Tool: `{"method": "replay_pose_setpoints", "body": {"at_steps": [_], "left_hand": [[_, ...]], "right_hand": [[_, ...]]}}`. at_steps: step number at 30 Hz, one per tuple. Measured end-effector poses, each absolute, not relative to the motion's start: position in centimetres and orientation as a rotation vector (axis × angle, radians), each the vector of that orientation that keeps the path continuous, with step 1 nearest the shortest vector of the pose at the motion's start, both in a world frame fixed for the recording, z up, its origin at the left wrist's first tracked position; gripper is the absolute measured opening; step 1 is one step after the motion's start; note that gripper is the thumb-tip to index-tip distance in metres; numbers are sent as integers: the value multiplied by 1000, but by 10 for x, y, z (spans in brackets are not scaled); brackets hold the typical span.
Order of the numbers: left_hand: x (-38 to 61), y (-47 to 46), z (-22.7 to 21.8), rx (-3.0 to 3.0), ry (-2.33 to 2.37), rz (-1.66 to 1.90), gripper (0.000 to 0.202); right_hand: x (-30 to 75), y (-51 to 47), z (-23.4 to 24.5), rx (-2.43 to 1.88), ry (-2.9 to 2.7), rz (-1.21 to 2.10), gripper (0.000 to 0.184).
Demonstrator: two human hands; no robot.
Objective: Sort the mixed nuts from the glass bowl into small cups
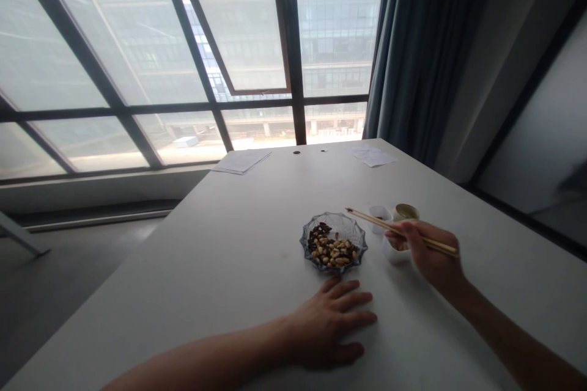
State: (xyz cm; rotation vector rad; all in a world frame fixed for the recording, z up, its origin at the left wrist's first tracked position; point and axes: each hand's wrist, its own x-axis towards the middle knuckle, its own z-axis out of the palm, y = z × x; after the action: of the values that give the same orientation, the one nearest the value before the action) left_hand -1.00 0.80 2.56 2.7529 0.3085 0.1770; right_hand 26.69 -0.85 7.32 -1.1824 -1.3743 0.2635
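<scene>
A scalloped glass bowl [362, 238] stands on the white table, holding a mix of pale nuts [332, 252] and dark dried pieces [323, 229]. My left hand [332, 321] lies flat just in front of it, fingers spread, the fingertips close to its near rim. In my right hand [433, 253] is a pair of chopsticks [371, 217], tips pointing left above the table behind the bowl's right side. Whether the tips pinch anything is too small to tell. Under that hand sits a white cup [395, 253] with brownish contents, partly hidden by my fingers.
Behind my right hand are another small white cup [380, 215] with something dark inside and a greenish-tan cup [406, 212]. Papers lie at the table's far left [243, 161] and far right [373, 156]. Beyond are windows and a dark curtain [413, 61].
</scene>
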Motion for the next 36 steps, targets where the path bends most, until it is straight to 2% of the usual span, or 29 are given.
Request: {"method": "replay_pose_setpoints", "body": {"at_steps": [7, 13, 21, 26, 31, 36], "left_hand": [[-10, 9, 25, 2743, 332, 152, 57], [-10, 10, 26, 2759, 349, 115, 57], [-10, 9, 28, 2792, 354, 103, 57], [-9, 9, 28, 2784, 351, 98, 58], [-10, 8, 28, 2778, 351, 103, 59], [-10, 9, 27, 2780, 345, 114, 60]], "right_hand": [[294, -18, 97, -1300, -1055, 122, 33], [293, -17, 97, -1307, -1147, 141, 32], [255, -5, 63, -1116, -1535, 469, 34], [235, 16, 54, -1128, -1617, 465, 38], [223, 24, 52, -1129, -1638, 422, 49], [227, 24, 70, -1197, -1634, 374, 53]]}}
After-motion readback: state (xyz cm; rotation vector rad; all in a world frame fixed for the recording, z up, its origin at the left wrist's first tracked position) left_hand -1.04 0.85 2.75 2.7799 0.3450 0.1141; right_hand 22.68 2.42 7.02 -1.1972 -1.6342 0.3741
